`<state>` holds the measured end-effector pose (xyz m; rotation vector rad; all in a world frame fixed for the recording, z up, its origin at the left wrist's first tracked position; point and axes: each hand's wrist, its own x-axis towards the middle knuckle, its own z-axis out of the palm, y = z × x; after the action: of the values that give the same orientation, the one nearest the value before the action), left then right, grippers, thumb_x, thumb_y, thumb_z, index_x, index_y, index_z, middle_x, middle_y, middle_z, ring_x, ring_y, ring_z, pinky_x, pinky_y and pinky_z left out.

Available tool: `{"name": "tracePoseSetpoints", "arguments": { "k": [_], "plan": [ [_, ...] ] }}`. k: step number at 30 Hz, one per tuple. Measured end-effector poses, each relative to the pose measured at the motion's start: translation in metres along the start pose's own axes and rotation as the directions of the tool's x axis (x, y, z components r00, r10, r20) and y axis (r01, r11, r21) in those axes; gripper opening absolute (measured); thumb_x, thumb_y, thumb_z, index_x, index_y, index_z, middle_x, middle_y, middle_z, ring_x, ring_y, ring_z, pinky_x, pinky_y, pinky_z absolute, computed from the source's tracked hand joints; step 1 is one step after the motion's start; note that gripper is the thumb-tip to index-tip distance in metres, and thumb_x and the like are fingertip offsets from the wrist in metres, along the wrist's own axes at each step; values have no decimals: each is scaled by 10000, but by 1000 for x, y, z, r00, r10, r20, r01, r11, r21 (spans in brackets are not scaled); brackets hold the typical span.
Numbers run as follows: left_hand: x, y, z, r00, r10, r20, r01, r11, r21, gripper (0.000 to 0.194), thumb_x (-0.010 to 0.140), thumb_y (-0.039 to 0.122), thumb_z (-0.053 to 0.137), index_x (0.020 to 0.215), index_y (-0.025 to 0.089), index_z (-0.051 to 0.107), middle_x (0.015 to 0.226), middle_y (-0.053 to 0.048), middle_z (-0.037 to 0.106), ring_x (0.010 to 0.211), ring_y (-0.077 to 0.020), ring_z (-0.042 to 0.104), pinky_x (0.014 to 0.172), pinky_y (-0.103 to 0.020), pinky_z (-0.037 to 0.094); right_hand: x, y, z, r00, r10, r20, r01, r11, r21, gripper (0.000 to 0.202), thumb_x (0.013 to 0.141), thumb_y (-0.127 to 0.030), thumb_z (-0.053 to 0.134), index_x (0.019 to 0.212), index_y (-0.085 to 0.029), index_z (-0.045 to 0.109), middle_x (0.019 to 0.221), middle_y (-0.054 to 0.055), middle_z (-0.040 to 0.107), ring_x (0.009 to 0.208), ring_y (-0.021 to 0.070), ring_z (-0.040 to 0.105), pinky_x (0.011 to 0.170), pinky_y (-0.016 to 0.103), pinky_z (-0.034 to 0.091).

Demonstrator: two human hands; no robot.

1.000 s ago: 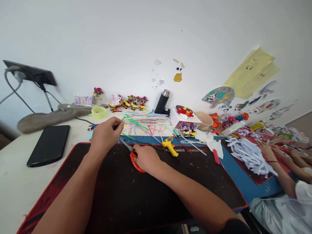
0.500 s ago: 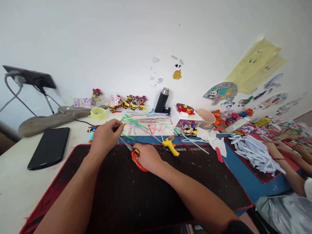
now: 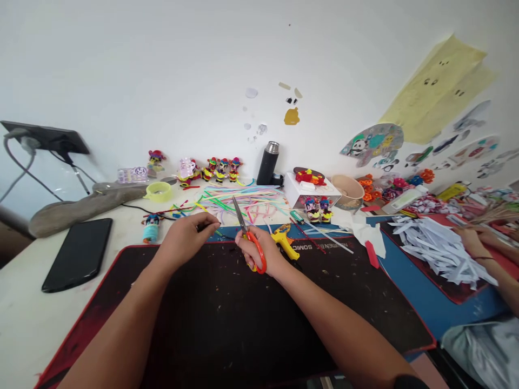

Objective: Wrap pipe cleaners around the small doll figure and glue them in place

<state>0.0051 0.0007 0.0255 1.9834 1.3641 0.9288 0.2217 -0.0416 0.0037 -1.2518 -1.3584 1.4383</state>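
My right hand point(image 3: 265, 253) is closed on scissors point(image 3: 240, 216) with orange and yellow handles; the blades look closed and point up and away from me. Across from it, my left hand point(image 3: 186, 237) makes a pinch over the far edge of the black mat point(image 3: 211, 324). A small dark bit shows at its fingertips, too small to name. Just left of that hand stands a small figure point(image 3: 150, 229) with a turquoise body. Colourful fuzzy stems point(image 3: 227, 199) lie beyond both hands. A yellow glue gun point(image 3: 286, 241) rests right of the scissors.
A black phone-like slab point(image 3: 77, 254) lies at left, near a roll of yellow-green tape point(image 3: 158, 192). Small figures point(image 3: 221, 170), a dark flask point(image 3: 268, 163) and a white box point(image 3: 310, 190) line the wall. At right, another person's hands work beside white paper strips point(image 3: 440, 251).
My right hand has lifted and turned the scissors, so the blades now point upward. My left hand has moved down and to the right, uncovering the turquoise figure. The view has shifted slightly.
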Motion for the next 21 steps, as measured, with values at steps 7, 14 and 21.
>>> {"name": "tracePoseSetpoints", "arguments": {
  "k": [7, 14, 21],
  "plan": [
    [-3, 5, 12, 962, 71, 265, -77, 997, 11, 259, 925, 465, 595, 892, 270, 764, 899, -21, 813, 841, -252, 718, 780, -337, 502, 3, 1, -5, 999, -24, 25, 22, 998, 61, 337, 863, -507, 739, 924, -228, 562, 462, -130, 461, 326, 91, 419, 349, 182, 359],
    [-6, 10, 19, 947, 82, 310, -79, 997, -19, 222, 917, 438, 620, 894, 273, 766, 845, 0, 802, 779, -225, 719, 752, -311, 514, 3, 2, -5, 998, 23, 64, -32, 990, 137, 348, 835, -501, 767, 929, -226, 577, 477, -128, 463, 339, 87, 395, 347, 187, 336],
    [-8, 14, 20, 951, 67, 301, -30, 991, -128, 201, 904, 434, 651, 1001, 265, 702, 897, -16, 823, 838, -237, 748, 795, -333, 545, 2, 3, -5, 986, 62, 152, -103, 955, 277, 374, 799, -481, 807, 930, -224, 569, 495, -131, 450, 348, 82, 386, 355, 192, 350]
  ]
}}
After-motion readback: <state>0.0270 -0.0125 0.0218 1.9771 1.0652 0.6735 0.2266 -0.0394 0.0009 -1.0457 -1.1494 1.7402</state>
